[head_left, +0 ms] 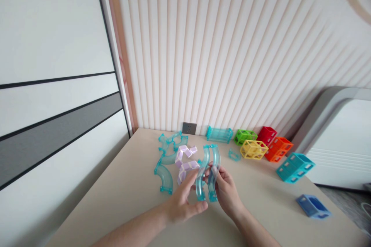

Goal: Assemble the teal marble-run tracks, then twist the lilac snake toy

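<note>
Two clear teal wavy track pieces stand side by side above the table, their top ends close together. My right hand (227, 193) is closed on the right wavy track piece (215, 162), thumb in front and fingers partly seen through it. At the left wavy track piece (200, 181) is my left hand (182, 200), its fingers reaching behind the piece and its thumb near the bottom end. Whether the top ends are joined I cannot tell. Behind my left hand lie lilac-and-white angular pieces (184, 166), partly hidden.
Teal curved tracks (165, 177) lie on the left of the table (130, 185). By the wall are a teal stack (219, 134) and a small teal piece (234, 155). Green (245, 137), yellow (254, 149), red (266, 136), orange (278, 149), turquoise (295, 167) and blue (313, 206) frame blocks stand right.
</note>
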{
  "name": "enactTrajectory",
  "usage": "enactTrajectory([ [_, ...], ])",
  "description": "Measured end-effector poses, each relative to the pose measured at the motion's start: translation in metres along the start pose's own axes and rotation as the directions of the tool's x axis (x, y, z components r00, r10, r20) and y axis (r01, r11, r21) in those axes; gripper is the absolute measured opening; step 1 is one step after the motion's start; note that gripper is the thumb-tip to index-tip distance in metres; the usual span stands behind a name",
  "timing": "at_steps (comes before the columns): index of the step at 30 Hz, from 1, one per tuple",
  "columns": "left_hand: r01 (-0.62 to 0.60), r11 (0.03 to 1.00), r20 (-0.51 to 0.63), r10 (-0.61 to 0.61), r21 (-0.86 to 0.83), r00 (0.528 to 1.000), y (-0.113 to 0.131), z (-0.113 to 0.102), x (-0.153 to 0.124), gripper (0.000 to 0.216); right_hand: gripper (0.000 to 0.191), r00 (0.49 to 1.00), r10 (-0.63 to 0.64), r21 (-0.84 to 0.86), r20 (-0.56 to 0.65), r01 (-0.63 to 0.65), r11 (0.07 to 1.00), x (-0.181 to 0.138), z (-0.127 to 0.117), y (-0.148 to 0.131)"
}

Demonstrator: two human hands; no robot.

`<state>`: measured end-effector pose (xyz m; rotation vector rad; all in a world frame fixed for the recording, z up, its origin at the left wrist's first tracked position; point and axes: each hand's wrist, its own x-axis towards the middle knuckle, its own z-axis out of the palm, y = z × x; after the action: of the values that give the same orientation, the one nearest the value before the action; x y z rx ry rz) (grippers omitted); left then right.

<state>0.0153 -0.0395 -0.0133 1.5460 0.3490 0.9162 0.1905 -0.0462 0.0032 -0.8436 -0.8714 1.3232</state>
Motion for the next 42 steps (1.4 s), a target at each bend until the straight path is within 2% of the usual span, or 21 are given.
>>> enactTrajectory([
  [4,0.011,0.997,-0.05,-0.007,0.082,0.999,-0.01,-0.001,-0.002,0.079,0.03,0.999,-0.037,-0.073,-0.006,0.037,0.997,0.003,-0.007,0.004],
  [7,0.033,0.997,-0.072,-0.028,0.071,0.997,-0.015,-0.001,-0.003,0.077,0.033,0.999,-0.054,-0.148,-0.005,0.053,0.988,0.003,-0.01,0.005],
  [14,0.018,0.963,-0.104,-0.048,-0.269,0.993,-0.014,0.005,0.001,0.068,0.041,0.997,-0.073,-0.242,0.036,0.08,0.967,0.003,-0.005,-0.002],
  [19,0.021,0.923,-0.122,-0.074,-0.385,0.99,-0.001,0.008,0.005,0.07,0.042,0.996,-0.084,-0.229,0.03,0.088,0.969,0.003,-0.002,-0.005],
  [28,0.059,0.93,-0.123,-0.111,-0.362,0.986,0.01,0.005,0.007,0.069,0.034,0.985,-0.172,-0.22,-0.01,0.166,0.961,0.004,-0.002,-0.002],
  [32,0.126,0.916,-0.129,-0.187,-0.382,0.974,0.011,0.005,0.008,0.082,0.035,0.973,-0.223,-0.219,-0.059,0.205,0.954,0.005,-0.003,-0.002],
  [35,0.132,0.899,-0.133,-0.205,-0.417,0.97,0.013,0.005,0.01,0.089,0.035,0.964,-0.252,-0.221,-0.087,0.229,0.948,0.004,-0.004,-0.003],
  [42,0.107,0.876,-0.194,-0.221,-0.471,0.956,0.004,0.002,0.011,0.079,0.026,0.947,-0.3,-0.271,-0.116,0.261,0.927,-0.001,0.0,-0.004],
])
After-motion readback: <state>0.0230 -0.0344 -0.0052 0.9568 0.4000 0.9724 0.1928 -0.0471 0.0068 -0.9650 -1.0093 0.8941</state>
